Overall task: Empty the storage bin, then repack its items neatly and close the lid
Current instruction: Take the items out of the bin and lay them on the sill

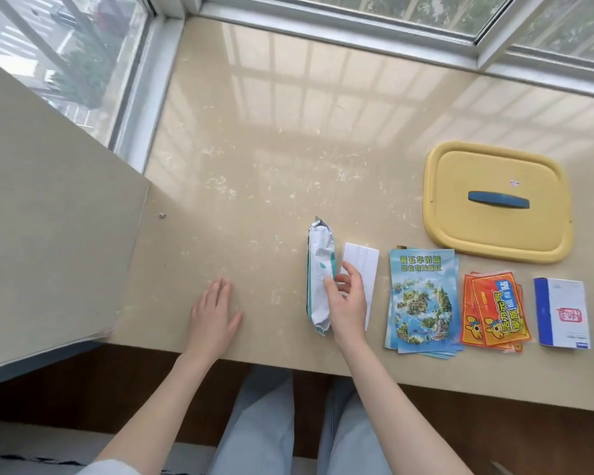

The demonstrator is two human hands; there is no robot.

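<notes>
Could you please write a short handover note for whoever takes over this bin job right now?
Left hand: empty, flat on the counter.
Right hand: fingers on the wipes pack, grip unclear.
Laid in a row: white card, map leaflets, orange sachets, blue-white box.
Yellow lid is off, behind them.
Bin body not identifiable.
Left: repack, close.

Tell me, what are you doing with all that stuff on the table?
A person is sorting things out of a storage bin. The right hand rests on a white and teal soft foil packet beside a white card. The left hand lies flat on the beige stone table. Blue map leaflets, orange sachets and a yellow plastic lid lie alongside.
</notes>
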